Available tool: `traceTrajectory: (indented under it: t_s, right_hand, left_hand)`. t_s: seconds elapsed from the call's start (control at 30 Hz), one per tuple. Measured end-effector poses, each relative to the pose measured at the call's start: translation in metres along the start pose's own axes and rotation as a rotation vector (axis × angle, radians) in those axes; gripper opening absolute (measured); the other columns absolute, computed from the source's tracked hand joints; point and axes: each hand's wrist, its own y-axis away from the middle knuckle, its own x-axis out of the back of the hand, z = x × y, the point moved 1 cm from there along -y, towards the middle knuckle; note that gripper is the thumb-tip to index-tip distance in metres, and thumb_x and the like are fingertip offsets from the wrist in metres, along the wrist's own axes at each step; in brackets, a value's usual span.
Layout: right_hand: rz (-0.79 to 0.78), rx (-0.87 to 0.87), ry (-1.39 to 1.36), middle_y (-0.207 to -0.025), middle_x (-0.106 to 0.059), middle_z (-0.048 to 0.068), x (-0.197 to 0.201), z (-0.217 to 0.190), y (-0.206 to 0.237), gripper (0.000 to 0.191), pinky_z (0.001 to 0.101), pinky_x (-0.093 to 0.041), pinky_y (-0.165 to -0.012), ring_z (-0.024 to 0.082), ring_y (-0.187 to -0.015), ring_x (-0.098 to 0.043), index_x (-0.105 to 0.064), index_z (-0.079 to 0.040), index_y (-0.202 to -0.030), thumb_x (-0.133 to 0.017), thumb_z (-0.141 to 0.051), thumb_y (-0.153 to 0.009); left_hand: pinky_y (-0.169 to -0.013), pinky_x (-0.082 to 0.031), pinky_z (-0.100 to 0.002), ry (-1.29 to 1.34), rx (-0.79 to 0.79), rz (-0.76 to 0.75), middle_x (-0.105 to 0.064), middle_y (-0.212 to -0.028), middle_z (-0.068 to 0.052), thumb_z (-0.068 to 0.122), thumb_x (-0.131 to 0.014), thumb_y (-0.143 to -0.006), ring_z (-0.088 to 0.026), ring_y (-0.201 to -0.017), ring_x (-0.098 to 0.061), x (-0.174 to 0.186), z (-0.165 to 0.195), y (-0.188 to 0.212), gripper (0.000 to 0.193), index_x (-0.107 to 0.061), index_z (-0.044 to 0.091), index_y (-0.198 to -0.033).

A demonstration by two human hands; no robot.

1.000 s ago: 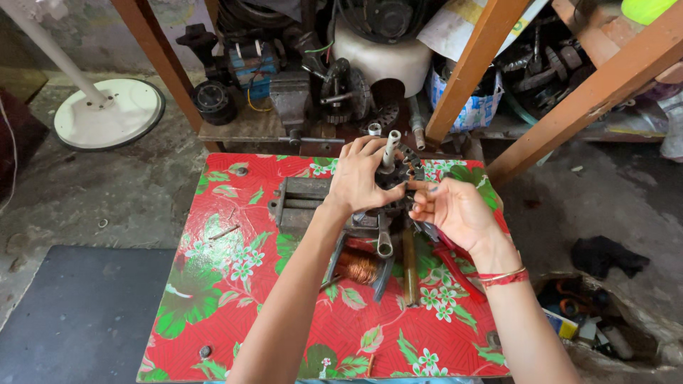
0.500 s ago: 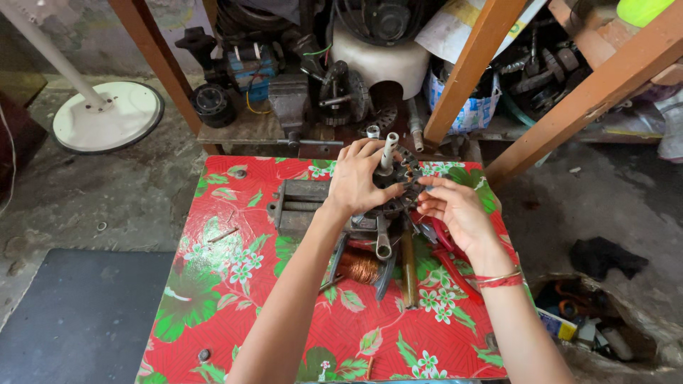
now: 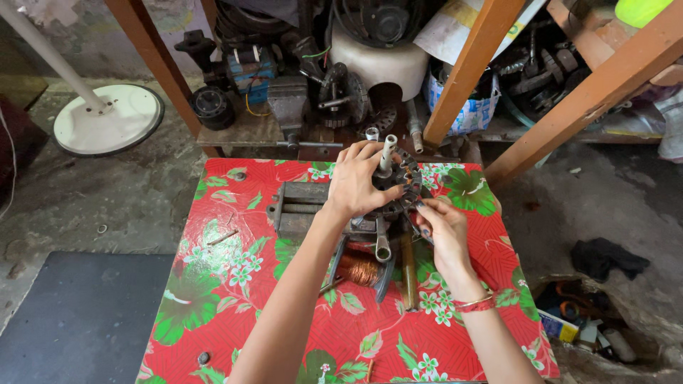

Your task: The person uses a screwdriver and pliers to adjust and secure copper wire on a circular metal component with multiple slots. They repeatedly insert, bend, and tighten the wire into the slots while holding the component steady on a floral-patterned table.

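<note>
Over the vise (image 3: 302,206), both hands' grip (image 3: 353,181) (image 3: 440,229) clasps the stator (image 3: 400,186).

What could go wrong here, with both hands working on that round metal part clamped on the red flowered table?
The left hand presses on the round slotted metal core while the right hand picks at its edge; a fingertip could get nicked on the teeth. The copper wire coil lies loose below the vise, so a forearm might snag or drag it. The wooden-handled tool beside it could roll off the table.
</note>
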Motion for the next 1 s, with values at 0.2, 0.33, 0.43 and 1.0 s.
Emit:
traceTrajectory:
  t_s: [0.2, 0.33, 0.43, 1.0]
  right_hand:
    - [0.029, -0.035, 0.126, -0.078, -0.069, -0.002, -0.011, 0.012, -0.006, 0.014, 0.0196, -0.044, -0.055, 0.005, -0.064, -0.059, -0.071, 0.0, -0.103, -0.065, -0.003, -0.091]
    - [0.015, 0.059, 0.286, -0.07, -0.067, 0.0, -0.028, 0.013, 0.015, 0.013, 0.0229, -0.043, -0.05, 0.007, -0.057, -0.058, -0.073, 0.003, -0.102, -0.067, -0.005, -0.093]
    - [0.098, 0.195, 0.502, -0.066, -0.068, 0.002, -0.034, -0.002, 0.042, 0.018, 0.0241, -0.043, -0.048, 0.008, -0.054, -0.057, -0.077, 0.0, -0.106, -0.07, -0.005, -0.091]
    - [-0.217, -0.139, 0.003, -0.082, -0.075, 0.012, -0.016, -0.087, 0.092, 0.031, 0.034, -0.063, -0.073, 0.018, -0.074, -0.073, -0.075, 0.004, -0.112, -0.062, -0.011, -0.089]
  left_hand:
    - [-0.108, -0.038, -0.049, -0.002, 0.019, -0.015, -0.064, -0.13, -0.007, 0.044, -0.083, -0.064, -0.034, -0.129, -0.051, 0.0, -0.001, 0.0, 0.055, -0.073, 0.02, -0.113]
    - [-0.109, -0.038, -0.05, 0.011, -0.012, -0.004, -0.064, -0.13, -0.006, 0.041, -0.08, -0.069, -0.033, -0.128, -0.052, -0.001, -0.001, 0.001, 0.05, -0.072, 0.017, -0.113]
    - [-0.108, -0.039, -0.049, 0.011, -0.016, -0.002, -0.065, -0.13, -0.006, 0.036, -0.074, -0.078, -0.033, -0.128, -0.053, -0.002, -0.002, 0.0, 0.039, -0.072, 0.017, -0.112]
    - [-0.108, -0.039, -0.049, 0.018, -0.031, 0.014, -0.066, -0.126, -0.006, 0.032, -0.066, -0.082, -0.032, -0.125, -0.054, -0.004, -0.004, -0.001, 0.033, -0.072, 0.016, -0.11]
